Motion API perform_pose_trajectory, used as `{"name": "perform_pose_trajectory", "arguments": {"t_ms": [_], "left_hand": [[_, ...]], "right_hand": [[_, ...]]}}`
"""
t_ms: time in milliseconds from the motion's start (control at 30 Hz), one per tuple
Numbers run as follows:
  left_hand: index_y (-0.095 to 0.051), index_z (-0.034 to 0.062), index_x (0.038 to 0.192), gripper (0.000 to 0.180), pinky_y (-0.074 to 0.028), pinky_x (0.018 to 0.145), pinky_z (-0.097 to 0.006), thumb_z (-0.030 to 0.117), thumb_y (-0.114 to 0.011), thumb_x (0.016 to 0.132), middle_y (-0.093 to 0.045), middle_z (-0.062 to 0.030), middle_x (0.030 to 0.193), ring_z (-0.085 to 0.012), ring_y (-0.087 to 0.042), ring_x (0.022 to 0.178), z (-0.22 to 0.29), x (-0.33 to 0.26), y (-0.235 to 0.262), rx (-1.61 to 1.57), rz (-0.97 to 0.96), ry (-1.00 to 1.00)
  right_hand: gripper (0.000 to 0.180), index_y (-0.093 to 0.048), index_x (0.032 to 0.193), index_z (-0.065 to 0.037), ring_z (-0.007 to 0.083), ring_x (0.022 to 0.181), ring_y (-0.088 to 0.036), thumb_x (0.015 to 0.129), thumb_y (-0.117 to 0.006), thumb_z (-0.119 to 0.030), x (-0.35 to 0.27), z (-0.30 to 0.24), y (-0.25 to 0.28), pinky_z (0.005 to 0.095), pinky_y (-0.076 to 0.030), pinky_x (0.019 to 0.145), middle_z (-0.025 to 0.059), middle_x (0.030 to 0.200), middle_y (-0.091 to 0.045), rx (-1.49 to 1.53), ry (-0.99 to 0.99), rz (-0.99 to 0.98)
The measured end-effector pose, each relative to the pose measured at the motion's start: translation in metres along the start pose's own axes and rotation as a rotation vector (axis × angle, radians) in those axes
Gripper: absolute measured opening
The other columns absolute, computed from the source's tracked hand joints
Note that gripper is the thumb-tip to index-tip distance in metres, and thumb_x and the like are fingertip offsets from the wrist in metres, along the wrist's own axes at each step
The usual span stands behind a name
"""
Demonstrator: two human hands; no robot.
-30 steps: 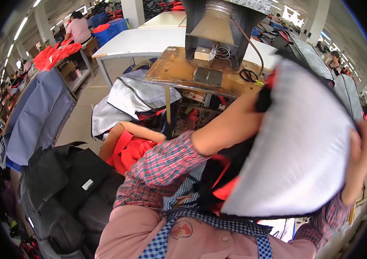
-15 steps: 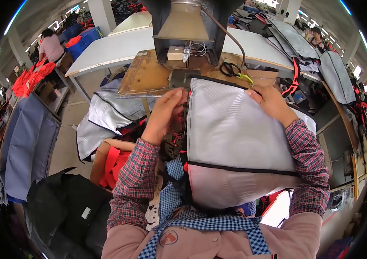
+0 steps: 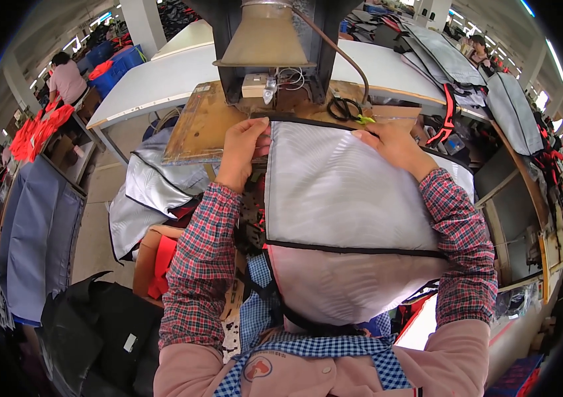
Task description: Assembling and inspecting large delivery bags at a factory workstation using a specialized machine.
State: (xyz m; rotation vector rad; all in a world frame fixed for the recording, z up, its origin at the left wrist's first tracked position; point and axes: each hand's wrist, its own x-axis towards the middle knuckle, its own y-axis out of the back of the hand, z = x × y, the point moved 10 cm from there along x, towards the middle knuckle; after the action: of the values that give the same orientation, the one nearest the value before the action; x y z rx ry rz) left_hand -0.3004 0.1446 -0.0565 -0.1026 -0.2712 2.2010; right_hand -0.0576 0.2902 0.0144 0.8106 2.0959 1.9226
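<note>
Silver panel (image 3: 341, 192) with black piping lies flat across the wooden table (image 3: 195, 126), its far edge against the base of the machine (image 3: 275, 59); its near portion hangs over the table edge toward the person's lap. Left hand (image 3: 242, 149) is closed, pinching the panel's upper left corner. Right hand (image 3: 394, 145) lies flat with fingers extended, pressing the upper right edge. Scissors (image 3: 344, 109) sit just beyond the right hand, near the panel's far edge. More silver pieces (image 3: 152, 192) hang well left of the panel, below the table.
</note>
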Motion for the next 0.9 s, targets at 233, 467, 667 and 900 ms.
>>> {"name": "perform_pose_trajectory", "arguments": {"t_ms": [233,467,667,900], "left_hand": [[-0.064,0.0137,0.085,0.016,-0.043,0.064,-0.026,0.029,-0.066,0.087,-0.059,0.0061,0.078,-0.0072,-0.052,0.070,-0.030,0.033,0.011,-0.081,0.030,0.133],[-0.063,0.0154,0.085,0.012,-0.041,0.066,-0.027,0.027,-0.064,0.088,-0.058,0.0061,0.077,-0.0075,-0.050,0.070,-0.045,0.065,0.012,-0.203,-0.004,0.145],[-0.064,0.0160,0.087,0.010,-0.040,0.063,-0.027,0.026,-0.063,0.087,-0.060,0.0063,0.078,-0.0078,-0.052,0.070,-0.042,0.078,0.012,-0.193,0.004,0.114],[-0.065,0.0146,0.086,0.010,-0.040,0.060,-0.026,0.024,-0.063,0.087,-0.060,0.0055,0.076,-0.0082,-0.052,0.066,-0.038,0.080,0.010,-0.189,0.021,0.110]], "right_hand": [[0.052,-0.066,0.100,-0.002,0.0380,0.083,-0.062,0.097,-0.047,-0.050,0.020,0.000,-0.006,0.0445,-0.048,0.074,0.0204,0.088,-0.065,0.026,0.040,0.002],[0.054,-0.067,0.088,-0.001,0.0422,0.079,-0.061,0.094,-0.052,-0.052,0.037,0.016,-0.017,0.0468,-0.048,0.071,0.0238,0.082,-0.065,0.156,0.008,0.017],[0.056,-0.065,0.082,0.000,0.0406,0.074,-0.060,0.093,-0.052,-0.053,0.045,0.026,-0.021,0.0459,-0.046,0.068,0.0231,0.078,-0.063,0.193,-0.008,0.026],[0.057,-0.065,0.081,0.000,0.0400,0.073,-0.060,0.092,-0.053,-0.054,0.048,0.032,-0.021,0.0456,-0.046,0.067,0.0228,0.077,-0.063,0.213,-0.030,0.017]]}}
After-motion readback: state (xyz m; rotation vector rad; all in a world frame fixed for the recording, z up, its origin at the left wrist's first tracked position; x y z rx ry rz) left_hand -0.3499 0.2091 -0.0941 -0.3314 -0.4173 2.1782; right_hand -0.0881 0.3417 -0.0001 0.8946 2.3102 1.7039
